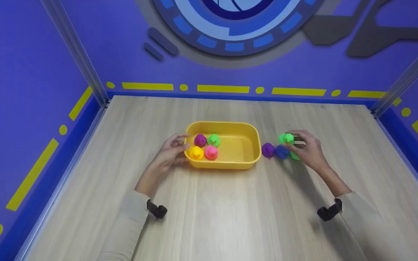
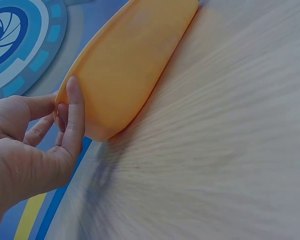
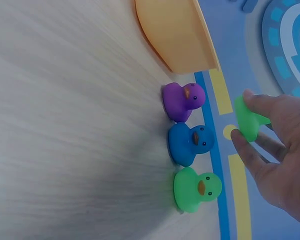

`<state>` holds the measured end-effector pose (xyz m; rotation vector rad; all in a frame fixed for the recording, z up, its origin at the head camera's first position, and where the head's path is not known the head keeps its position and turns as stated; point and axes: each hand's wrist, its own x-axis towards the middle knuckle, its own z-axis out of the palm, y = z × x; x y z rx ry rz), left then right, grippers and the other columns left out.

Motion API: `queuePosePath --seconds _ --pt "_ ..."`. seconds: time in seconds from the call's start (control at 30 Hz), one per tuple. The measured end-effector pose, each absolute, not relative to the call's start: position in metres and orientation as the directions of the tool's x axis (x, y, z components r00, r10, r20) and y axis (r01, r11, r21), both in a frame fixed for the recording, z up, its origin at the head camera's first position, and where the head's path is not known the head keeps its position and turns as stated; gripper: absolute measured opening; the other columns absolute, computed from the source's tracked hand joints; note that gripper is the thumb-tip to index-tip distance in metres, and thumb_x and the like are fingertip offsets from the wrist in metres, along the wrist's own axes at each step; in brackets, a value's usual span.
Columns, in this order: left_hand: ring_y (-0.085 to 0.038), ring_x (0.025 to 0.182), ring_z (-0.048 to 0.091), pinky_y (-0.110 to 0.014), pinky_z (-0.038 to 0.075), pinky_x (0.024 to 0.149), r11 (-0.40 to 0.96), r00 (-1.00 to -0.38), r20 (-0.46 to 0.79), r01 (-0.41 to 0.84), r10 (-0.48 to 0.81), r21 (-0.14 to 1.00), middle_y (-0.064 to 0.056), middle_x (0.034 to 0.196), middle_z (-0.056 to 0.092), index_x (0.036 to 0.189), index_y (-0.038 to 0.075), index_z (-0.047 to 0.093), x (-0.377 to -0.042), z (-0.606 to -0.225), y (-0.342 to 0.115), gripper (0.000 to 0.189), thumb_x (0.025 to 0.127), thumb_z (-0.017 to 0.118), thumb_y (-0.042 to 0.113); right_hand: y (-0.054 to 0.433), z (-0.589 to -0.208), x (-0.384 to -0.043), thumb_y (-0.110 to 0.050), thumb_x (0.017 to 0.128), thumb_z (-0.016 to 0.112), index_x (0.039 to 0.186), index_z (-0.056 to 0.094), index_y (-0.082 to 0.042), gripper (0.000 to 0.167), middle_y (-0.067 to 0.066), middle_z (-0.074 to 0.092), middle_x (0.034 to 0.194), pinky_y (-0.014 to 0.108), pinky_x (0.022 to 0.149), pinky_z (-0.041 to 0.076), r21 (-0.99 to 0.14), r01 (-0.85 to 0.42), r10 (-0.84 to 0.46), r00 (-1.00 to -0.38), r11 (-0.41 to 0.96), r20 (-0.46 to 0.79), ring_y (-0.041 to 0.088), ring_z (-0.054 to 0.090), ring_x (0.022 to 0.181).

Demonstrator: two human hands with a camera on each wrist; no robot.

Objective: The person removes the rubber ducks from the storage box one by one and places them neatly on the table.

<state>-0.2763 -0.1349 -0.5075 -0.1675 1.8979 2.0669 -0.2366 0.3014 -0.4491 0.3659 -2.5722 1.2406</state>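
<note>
My left hand (image 1: 168,155) pinches the left end of a yellow plastic tub (image 1: 239,164), with the thumb against the outer wall in the left wrist view. Inside the tub's left half sit a purple duck (image 1: 200,140), a green duck (image 1: 214,140), a yellow duck (image 1: 196,153) and a pink duck (image 1: 211,152). My right hand (image 1: 308,150) holds a light green rubber duck (image 3: 247,119) between thumb and fingers, raised off the table. Below it, a purple duck (image 3: 177,102), a blue duck (image 3: 184,143) and another green duck (image 3: 191,190) stand in a row right of the tub.
A light wood-grain table (image 1: 227,206) carries everything. Blue printed panels (image 1: 121,43) with yellow dashes close off its back and sides. Metal posts (image 1: 82,58) stand at the back corners.
</note>
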Motion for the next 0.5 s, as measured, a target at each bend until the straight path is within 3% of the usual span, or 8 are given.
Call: queuePosePath --seconds 0.17,0.3,0.5 --pt "-0.018 0.097 0.061 -0.035 0.063 0.079 -0.065 -0.938 -0.312 -0.324 0.153 0.944 -0.006 0.116 0.050 0.138 0.019 0.059 -0.277 -0.508 -0.135 0.042 0.098 0.068 0.011 0.312 -0.456 -0.239 0.003 0.087 0.077 0.121 0.066 0.011 0.037 0.029 0.063 0.118 0.009 0.082 0.054 -0.730 -0.335 -0.106 -0.934 0.596 0.342 0.008 0.065 0.101" --pt "-0.018 0.097 0.060 -0.034 0.062 0.077 -0.073 -0.938 -0.311 -0.324 0.153 0.943 -0.005 0.115 0.050 0.138 0.018 0.058 -0.277 -0.508 -0.134 0.042 0.098 0.068 0.009 0.327 -0.472 -0.249 -0.003 0.087 0.079 0.123 0.067 0.006 0.038 0.025 0.063 0.120 0.002 0.080 0.049 -0.730 -0.306 -0.083 -0.942 0.611 0.326 0.001 0.061 0.100" --pt "-0.016 0.095 0.059 -0.031 0.062 0.073 -0.068 -0.939 -0.307 -0.321 0.157 0.945 -0.003 0.112 0.048 0.140 0.016 0.057 -0.277 -0.507 -0.134 0.043 0.098 0.067 0.008 0.341 -0.483 -0.253 -0.012 0.088 0.081 0.123 0.068 0.002 0.039 0.021 0.063 0.121 0.001 0.080 0.048 -0.734 -0.280 -0.063 -0.949 0.619 0.308 -0.005 0.059 0.099"
